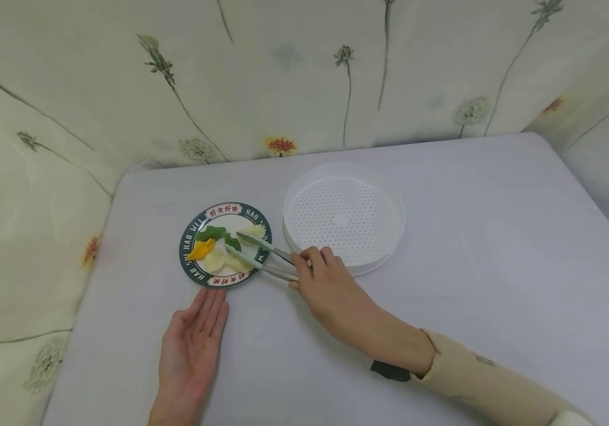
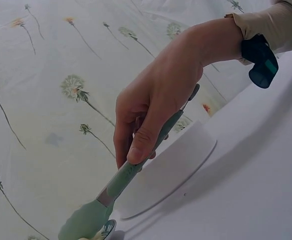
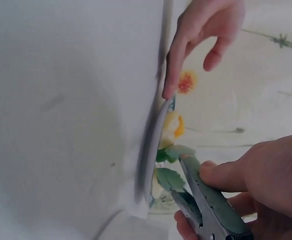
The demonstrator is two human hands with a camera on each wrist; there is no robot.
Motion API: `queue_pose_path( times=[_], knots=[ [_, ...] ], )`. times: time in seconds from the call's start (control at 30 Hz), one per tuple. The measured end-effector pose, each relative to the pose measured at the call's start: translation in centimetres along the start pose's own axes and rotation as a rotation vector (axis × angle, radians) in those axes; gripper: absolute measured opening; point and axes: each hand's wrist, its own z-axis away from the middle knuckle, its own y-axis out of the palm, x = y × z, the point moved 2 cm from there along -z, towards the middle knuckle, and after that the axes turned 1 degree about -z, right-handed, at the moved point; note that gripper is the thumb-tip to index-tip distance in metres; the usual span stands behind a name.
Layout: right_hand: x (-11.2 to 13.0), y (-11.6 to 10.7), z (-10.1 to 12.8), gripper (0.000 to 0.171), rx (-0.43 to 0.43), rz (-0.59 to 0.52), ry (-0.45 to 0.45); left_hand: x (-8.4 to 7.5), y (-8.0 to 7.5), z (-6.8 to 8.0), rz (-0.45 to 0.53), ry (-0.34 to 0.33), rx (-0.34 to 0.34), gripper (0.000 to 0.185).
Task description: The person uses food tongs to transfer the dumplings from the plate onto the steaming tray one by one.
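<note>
From the head view, the right hand (image 1: 326, 284) grips a pair of green tongs (image 1: 262, 255), fingers curled round the handles. The tong arms stand a little apart, and their tips reach beyond the fingers over a round plate (image 1: 191, 267) with a dark lettered rim. On the plate lie pale dumplings (image 1: 214, 260), a yellow piece (image 1: 200, 249) and green leaves (image 1: 214, 232). Just behind the right hand's knuckles sits a white perforated steamer tray (image 1: 344, 216). The left hand (image 1: 193, 349) lies flat on the grey table (image 1: 496, 266), fingers straight and together, holding nothing; its fingertips touch or nearly touch the plate's near rim.

In the left wrist view, the right hand (image 2: 160, 100) is seen from the side, thumb pressed on the tongs (image 2: 121, 182), with the white tray (image 2: 170, 170) just behind it.

In the right wrist view, the right hand (image 3: 265, 185) clasps the tongs (image 3: 208, 200) beside the leaves (image 3: 170, 177); the left hand (image 3: 200, 35) shows past the plate's edge (image 3: 153, 145), fingers loose.
</note>
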Motion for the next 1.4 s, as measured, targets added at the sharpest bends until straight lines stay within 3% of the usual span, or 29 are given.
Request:
queue_pose_path(
  times=[0.43, 0.67, 0.93, 1.4],
  knots=[
    [0.4, 0.2, -0.9, 0.043, -0.005, 0.050, -0.040, 0.0, -0.1, -0.1, 0.003, 0.003, 0.003, 0.059],
    [0.4, 0.2, -1.0, 0.043, 0.054, -0.034, 0.003, 0.1, -0.1, -0.1, 0.000, 0.001, -0.002, 0.058],
    [0.4, 0.7, -1.2, 0.049, 0.017, -0.090, 0.034, 0.0, -0.1, 0.0, 0.009, 0.000, -0.010, 0.058],
    [0.3, 0.8, -1.3, 0.047, -0.028, 0.022, 0.013, 0.0, -0.2, 0.0, 0.021, -0.003, -0.003, 0.058]
  ],
)
